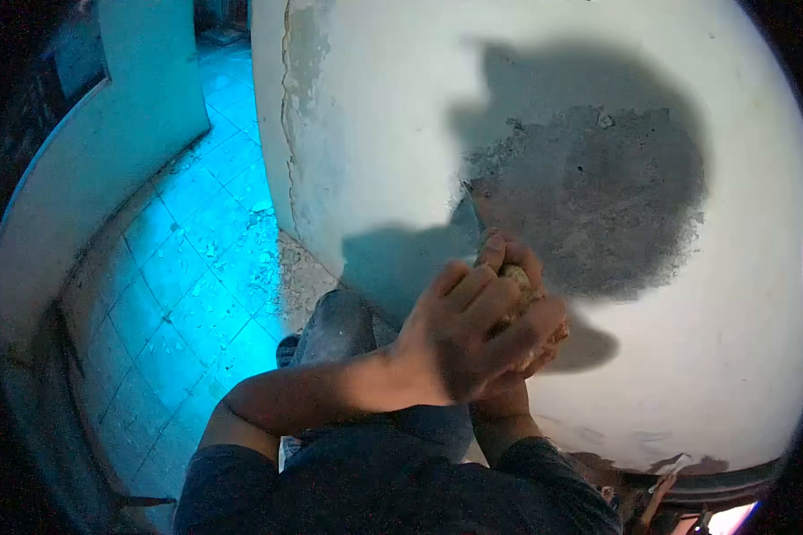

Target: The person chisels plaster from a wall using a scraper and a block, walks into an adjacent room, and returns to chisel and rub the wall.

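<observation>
Stone-like lump (516, 276) sits in the closed grip of the left hand (464, 325), before the wall (393, 116); the right hand (519, 254) grips a thin blade (472, 201), its tip by the rough grey patch (598, 196); contact is unclear.

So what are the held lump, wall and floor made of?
Lump: perhaps stone or brick, by its rough brownish surface. Wall: probably painted plaster, smooth white, broken to rough grey, likely cement. Floor: probably ceramic tile, by the grid lines; blue light hides its finish.
</observation>
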A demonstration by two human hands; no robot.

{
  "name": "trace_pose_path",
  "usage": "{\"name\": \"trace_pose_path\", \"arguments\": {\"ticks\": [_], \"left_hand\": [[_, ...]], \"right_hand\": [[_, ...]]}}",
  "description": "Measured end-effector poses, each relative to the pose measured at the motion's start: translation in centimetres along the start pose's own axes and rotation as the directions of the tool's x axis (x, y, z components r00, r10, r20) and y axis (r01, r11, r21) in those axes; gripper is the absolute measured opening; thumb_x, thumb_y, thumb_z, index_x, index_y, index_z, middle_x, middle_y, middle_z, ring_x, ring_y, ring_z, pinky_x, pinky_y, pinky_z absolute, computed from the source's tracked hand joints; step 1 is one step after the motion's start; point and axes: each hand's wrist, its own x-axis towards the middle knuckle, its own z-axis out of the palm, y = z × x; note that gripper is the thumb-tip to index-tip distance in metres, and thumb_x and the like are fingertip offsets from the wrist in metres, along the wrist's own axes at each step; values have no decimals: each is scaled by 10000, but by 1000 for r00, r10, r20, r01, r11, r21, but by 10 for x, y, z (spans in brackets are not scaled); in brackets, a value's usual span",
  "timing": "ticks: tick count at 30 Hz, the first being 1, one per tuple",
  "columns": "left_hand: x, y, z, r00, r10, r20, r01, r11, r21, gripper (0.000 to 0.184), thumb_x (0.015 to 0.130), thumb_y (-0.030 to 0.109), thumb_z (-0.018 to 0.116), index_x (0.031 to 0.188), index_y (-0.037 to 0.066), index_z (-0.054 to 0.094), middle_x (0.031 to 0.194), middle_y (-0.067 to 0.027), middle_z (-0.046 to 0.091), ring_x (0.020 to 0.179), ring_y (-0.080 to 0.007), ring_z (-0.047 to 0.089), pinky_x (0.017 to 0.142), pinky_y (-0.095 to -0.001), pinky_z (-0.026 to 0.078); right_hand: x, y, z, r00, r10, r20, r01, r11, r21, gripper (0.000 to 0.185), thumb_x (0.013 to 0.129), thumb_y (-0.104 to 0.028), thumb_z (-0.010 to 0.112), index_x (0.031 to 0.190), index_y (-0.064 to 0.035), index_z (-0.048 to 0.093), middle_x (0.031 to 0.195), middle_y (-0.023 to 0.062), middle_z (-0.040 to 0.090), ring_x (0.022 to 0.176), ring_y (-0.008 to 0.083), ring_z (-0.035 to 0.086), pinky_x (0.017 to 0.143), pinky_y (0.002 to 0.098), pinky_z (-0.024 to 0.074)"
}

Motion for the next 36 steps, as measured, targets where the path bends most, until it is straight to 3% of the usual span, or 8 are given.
{"name": "trace_pose_path", "arguments": {"ticks": [1,4,9,12,27,30,35,36], "left_hand": [[-5,-4,-3,994,94,49,-93,995,-22,540,680,247,679,1197,201,529,881,-32,463,775,-205,497,688,-354,382],[-9,-5,8,979,139,-150,-140,990,3,542,688,242,674,1205,188,521,880,-38,464,781,-215,498,693,-368,385],[1,0,3,986,141,-91,-142,990,-11,470,710,213,653,1167,195,546,908,-46,487,811,-229,519,722,-380,399],[-4,-4,6,983,175,52,-178,981,76,441,717,202,651,1147,187,551,936,-65,503,834,-243,533,740,-389,409],[-4,0,13,999,8,44,-9,1000,20,499,670,199,697,1146,143,555,1013,-103,513,859,-235,512,743,-388,385],[-12,-5,4,988,107,114,-105,994,-24,482,665,205,695,1124,135,568,1020,-113,518,893,-242,520,738,-380,382],[-7,-5,-4,998,45,54,-44,999,-24,391,639,186,669,1020,109,627,942,-117,531,842,-249,535,717,-396,374],[-8,-4,-5,996,91,24,-89,994,-66,394,633,188,672,1016,103,630,940,-119,530,850,-262,537,717,-402,371]], "right_hand": [[1,1,-1,992,128,6,-128,992,8,157,845,26,535,712,-47,496,628,20,471,522,108,400,449,284,320],[10,22,-18,943,-331,42,330,944,24,161,876,-33,535,722,-48,493,620,-5,449,533,113,411,454,294,302],[0,18,-21,1000,-22,19,18,983,181,139,892,-59,518,756,-45,491,655,2,450,559,112,416,474,291,319],[-4,20,-21,999,1,42,-10,981,196,130,902,-75,507,777,-43,490,676,6,450,574,111,420,487,289,330],[-13,21,-15,974,202,100,-225,886,406,140,949,-153,455,881,-34,484,782,26,453,652,108,437,549,278,382],[-7,3,-17,883,387,265,-451,546,706,153,958,-168,445,902,-32,483,803,31,454,667,107,441,561,276,392],[-25,58,-23,835,226,502,-476,-163,864,216,969,-187,418,924,-7,528,798,59,511,632,86,464,505,226,375],[-33,94,-24,950,115,289,-306,521,797,226,967,-184,417,896,-5,534,765,59,516,623,89,463,501,229,378]]}}
